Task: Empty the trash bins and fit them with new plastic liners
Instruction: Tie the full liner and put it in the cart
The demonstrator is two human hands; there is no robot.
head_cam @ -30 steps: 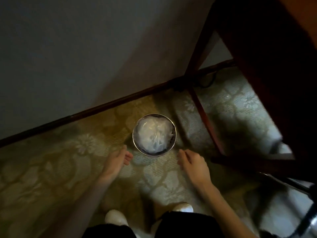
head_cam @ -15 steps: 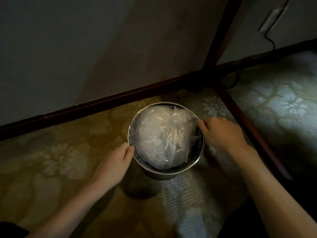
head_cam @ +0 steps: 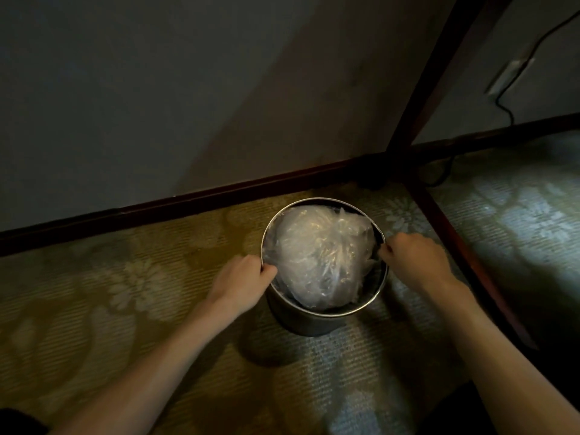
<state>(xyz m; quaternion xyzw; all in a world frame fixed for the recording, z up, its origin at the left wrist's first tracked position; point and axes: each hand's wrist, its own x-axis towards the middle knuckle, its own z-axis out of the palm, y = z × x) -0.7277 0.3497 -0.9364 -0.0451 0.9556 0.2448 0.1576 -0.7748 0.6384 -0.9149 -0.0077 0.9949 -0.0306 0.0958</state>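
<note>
At bin rim: left hand, right hand.

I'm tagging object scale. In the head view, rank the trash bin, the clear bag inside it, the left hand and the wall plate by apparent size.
1. trash bin
2. clear bag, nearly filling the bin's opening
3. left hand
4. wall plate, smallest, but farther away, so its true size is unsure

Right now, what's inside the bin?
A crumpled clear liner fills the bin. Any trash under it, and the bin's bottom, are covered.
</note>
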